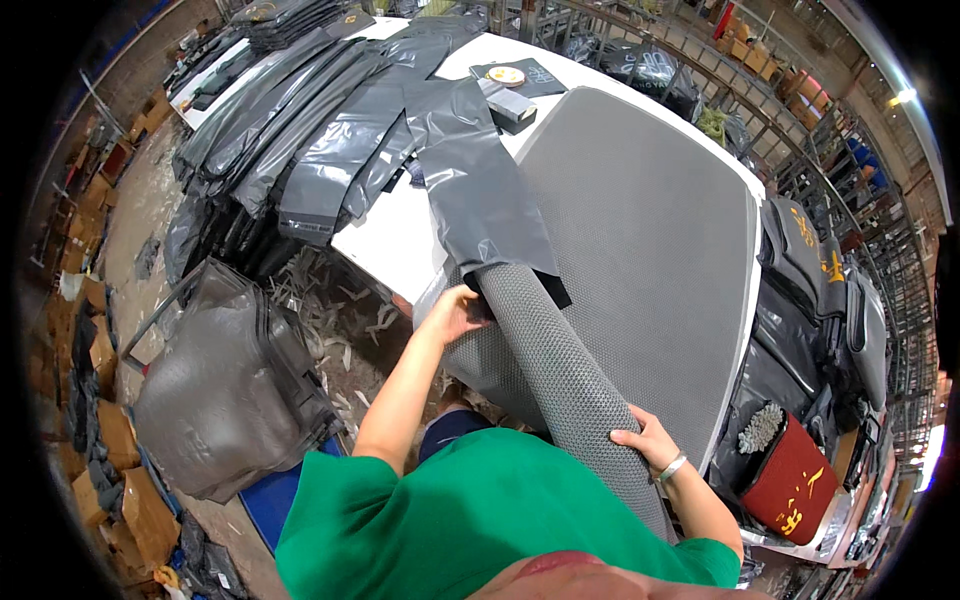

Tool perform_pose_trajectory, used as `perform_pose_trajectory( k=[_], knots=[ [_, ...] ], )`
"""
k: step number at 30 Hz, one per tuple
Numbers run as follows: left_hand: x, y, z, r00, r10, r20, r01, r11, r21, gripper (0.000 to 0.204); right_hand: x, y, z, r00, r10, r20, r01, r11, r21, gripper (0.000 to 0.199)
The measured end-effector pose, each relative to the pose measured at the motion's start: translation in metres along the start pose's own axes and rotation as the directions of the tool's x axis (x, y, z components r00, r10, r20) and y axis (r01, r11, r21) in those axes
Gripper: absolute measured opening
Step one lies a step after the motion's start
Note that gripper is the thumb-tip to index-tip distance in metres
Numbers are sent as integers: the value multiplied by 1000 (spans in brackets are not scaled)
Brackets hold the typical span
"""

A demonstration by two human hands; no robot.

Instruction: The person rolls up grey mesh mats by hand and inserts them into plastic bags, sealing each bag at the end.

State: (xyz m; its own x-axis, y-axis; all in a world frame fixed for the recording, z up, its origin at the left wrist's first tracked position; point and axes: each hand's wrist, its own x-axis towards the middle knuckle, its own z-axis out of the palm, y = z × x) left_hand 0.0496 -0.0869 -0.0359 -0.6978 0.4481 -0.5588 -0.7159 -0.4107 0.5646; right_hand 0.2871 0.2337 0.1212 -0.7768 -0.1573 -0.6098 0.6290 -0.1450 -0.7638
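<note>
A grey textured mat (560, 360) is partly rolled up, with the roll running from the middle of the table toward my body. The far end of the roll sits in the mouth of a dark grey plastic bag (485, 190). My left hand (455, 318) is closed at the bag's mouth, on the left side of the roll; its fingertips are partly hidden. Lower down, my right hand (650, 442) grips the right side of the roll, thumb on top. Under the roll, a wide flat grey mat (650, 200) covers much of the white table (385, 235).
Stacked dark plastic bags (330, 130) lie over the table's left part. A small grey box (510, 105) stands at the back. Plastic-covered sheets (225, 385) rest at the left. A red folded mat (790, 480) and dark mats (800, 240) lie at the right.
</note>
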Motion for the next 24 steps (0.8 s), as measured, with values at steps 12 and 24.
perform_pose_trajectory(
  k=[12, 24],
  knots=[
    [-57, -81, 84, 971, -38, 237, -240, -118, 964, 27, 160, -37, 16, 952, -258, -163, 242, 964, -115, 40],
    [76, 12, 183, 898, 136, 419, -439, 194, 877, 30, 165, -115, -33, 554, -332, -764, 683, 706, 188, 40]
  ],
)
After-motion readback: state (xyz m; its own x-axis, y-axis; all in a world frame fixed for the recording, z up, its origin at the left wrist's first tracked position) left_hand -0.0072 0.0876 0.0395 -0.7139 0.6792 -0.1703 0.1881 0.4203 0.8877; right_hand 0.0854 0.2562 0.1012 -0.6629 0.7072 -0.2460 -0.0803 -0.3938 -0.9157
